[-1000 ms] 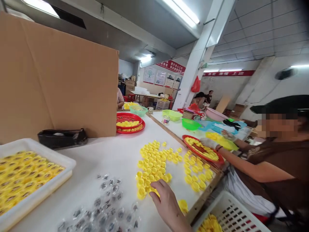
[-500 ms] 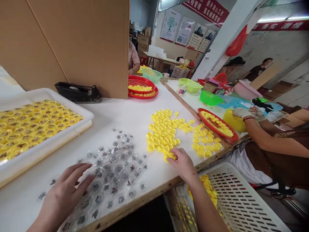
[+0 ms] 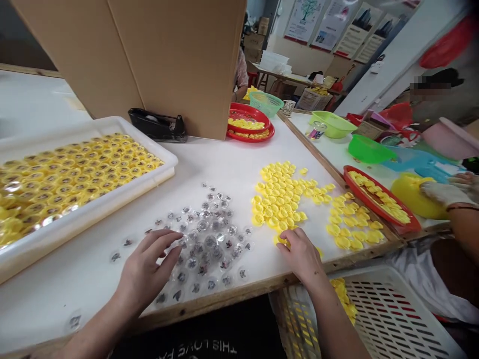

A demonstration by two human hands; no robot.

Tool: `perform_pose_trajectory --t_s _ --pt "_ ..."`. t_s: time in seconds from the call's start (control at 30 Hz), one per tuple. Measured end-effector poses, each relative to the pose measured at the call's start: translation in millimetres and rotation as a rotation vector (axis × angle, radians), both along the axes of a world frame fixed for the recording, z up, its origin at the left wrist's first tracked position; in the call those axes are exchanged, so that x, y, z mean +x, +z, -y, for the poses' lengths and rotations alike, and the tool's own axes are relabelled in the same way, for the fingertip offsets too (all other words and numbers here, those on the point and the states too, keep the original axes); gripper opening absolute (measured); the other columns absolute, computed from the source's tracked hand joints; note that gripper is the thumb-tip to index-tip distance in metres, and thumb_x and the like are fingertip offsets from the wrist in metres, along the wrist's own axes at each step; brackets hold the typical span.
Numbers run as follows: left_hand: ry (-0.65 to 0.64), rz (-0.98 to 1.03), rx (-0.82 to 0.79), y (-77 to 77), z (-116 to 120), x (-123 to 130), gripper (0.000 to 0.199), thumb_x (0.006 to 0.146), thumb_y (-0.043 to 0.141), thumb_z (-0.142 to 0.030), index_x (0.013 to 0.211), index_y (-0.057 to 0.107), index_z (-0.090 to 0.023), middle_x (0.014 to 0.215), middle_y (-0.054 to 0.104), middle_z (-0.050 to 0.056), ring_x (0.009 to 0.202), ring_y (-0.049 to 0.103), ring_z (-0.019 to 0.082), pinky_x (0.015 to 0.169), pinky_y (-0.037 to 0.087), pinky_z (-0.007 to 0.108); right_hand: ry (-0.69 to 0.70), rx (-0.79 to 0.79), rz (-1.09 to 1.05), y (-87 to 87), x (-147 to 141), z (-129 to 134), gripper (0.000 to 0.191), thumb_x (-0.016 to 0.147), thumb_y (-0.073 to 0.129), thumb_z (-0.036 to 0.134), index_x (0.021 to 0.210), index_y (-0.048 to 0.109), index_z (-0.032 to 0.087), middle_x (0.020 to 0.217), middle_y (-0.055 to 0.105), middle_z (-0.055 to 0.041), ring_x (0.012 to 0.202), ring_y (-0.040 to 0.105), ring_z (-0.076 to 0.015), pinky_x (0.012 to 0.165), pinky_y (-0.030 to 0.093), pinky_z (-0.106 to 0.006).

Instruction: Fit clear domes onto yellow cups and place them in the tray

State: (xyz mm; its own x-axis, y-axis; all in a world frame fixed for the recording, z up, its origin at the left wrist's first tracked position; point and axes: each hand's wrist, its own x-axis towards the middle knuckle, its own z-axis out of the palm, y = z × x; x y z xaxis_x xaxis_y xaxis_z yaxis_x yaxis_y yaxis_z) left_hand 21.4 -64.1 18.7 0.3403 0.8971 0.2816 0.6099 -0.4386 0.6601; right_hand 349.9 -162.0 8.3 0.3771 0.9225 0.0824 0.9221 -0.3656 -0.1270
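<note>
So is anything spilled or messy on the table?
Nothing looks spilled. The clear pieces by the left hand and the yellow caps by the right hand lie loose in heaps.

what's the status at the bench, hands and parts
Left hand flat on clear domes. Right hand fingering yellow caps. White tray left, co-worker's gloved hand right, both apart.

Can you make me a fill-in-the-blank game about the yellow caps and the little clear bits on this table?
1. The left hand rests on the small clear ______ domes.
2. The right hand touches the pile of round ______ plastic caps.
3. The white rectangular plastic tray sits on the ______ side of the white table.
4. The black tape dispenser stands in front of the brown ______ sheet.

Missing words: plastic; yellow; left; cardboard
</note>
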Motion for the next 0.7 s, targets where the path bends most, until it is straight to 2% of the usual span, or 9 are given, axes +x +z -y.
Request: perform_pose_trajectory --t_s 0.1,0.2,0.27,0.33,0.4,0.47,0.53,0.6,0.7 --pt "-0.009 0.019 -0.057 1.1 1.9 -0.8 0.023 0.085 0.051 -0.034 0.098 0.065 -0.022 0.101 0.062 0.007 0.072 0.057 0.015 0.054 0.048 0.022 0.095 0.022 0.0 -6.0 -7.6 -0.1 0.008 0.083 0.052 0.018 0.081 0.058 0.022 0.085 0.055 -0.0015 0.075 0.056 -0.0159 0.059 0.036 -0.026" --pt "-0.015 0.063 -0.131 1.8 4.1 -1.8 0.022 0.085 0.052 -0.033 0.099 0.065 -0.022 0.097 0.063 0.006 0.072 0.057 0.015 0.058 0.047 0.024 0.215 0.072 -0.019 -11.3 -20.0 -1.2 0.016 0.087 0.048 0.019 0.075 0.058 0.021 0.078 0.053 -0.0013 0.071 0.055 -0.0152 0.06 0.038 -0.026" --pt "-0.004 0.121 -0.201 2.2 5.6 -1.3 0.019 0.084 0.055 -0.032 0.097 0.066 -0.022 0.093 0.064 0.005 0.072 0.057 0.016 0.062 0.047 0.025 0.282 0.118 -0.062 -8.8 -32.2 -4.0 0.018 0.089 0.046 0.019 0.075 0.058 0.02 0.076 0.052 -0.0015 0.069 0.054 -0.0145 0.062 0.04 -0.025" --pt "0.017 0.211 -0.338 2.6 7.2 1.0 0.019 0.082 0.058 -0.033 0.095 0.067 -0.022 0.09 0.065 0.005 0.072 0.058 0.016 0.064 0.047 0.026 0.369 0.179 -0.123 1.3 -49.7 -9.6 0.02 0.091 0.044 0.019 0.078 0.059 0.019 0.076 0.052 -0.0021 0.071 0.053 -0.0142 0.065 0.041 -0.025" --pt "0.002 0.366 -0.572 3.4 8.7 5.4 0.025 0.084 0.058 -0.036 0.101 0.066 -0.021 0.095 0.066 0.007 0.073 0.059 0.017 0.065 0.048 0.027 0.492 0.242 -0.202 17.4 -73.4 -18.4 0.021 0.092 0.042 0.019 0.082 0.061 0.019 0.079 0.053 -0.0032 0.073 0.053 -0.0142 0.067 0.042 -0.026" --pt "-0.072 0.623 -0.851 4.5 10.1 10.7 0.035 0.086 0.055 -0.039 0.115 0.06 -0.02 0.104 0.064 0.01 0.076 0.062 0.017 0.066 0.05 0.028 0.635 0.271 -0.28 35.1 -101.1 -29.8 0.023 0.092 0.041 0.018 0.082 0.063 0.019 0.08 0.054 -0.004 0.072 0.053 -0.0142 0.066 0.043 -0.026" --pt "-0.165 0.893 -1.08 5.5 10.7 14.6 0.042 0.087 0.055 -0.039 0.123 0.055 -0.018 0.103 0.064 0.012 0.078 0.063 0.018 0.065 0.051 0.028 0.769 0.263 -0.322 49.1 -126.6 -42.3 0.027 0.092 0.04 0.018 0.079 0.063 0.019 0.077 0.054 -0.0035 0.07 0.052 -0.0141 0.063 0.044 -0.026" --pt "-0.217 1.072 -1.196 5.8 9.9 14.5 0.039 0.086 0.06 -0.034 0.118 0.058 -0.013 0.094 0.065 0.012 0.075 0.064 0.017 0.062 0.051 0.025 0.867 0.249 -0.364 55.4 -142.8 -54.0 0.027 0.092 0.039 0.018 0.078 0.063 0.02 0.077 0.054 -0.0028 0.07 0.053 -0.0139 0.063 0.045 -0.027" --pt "-0.171 1.187 -1.183 4.4 6.2 6.6 0.029 0.083 0.064 -0.029 0.106 0.062 -0.011 0.09 0.065 0.011 0.072 0.064 0.016 0.06 0.05 0.021 0.866 0.279 -0.46 48.7 -143.7 -68.7 0.018 0.091 0.044 0.019 0.087 0.062 0.019 0.082 0.057 -0.0029 0.074 0.056 -0.0138 0.065 0.047 -0.026"
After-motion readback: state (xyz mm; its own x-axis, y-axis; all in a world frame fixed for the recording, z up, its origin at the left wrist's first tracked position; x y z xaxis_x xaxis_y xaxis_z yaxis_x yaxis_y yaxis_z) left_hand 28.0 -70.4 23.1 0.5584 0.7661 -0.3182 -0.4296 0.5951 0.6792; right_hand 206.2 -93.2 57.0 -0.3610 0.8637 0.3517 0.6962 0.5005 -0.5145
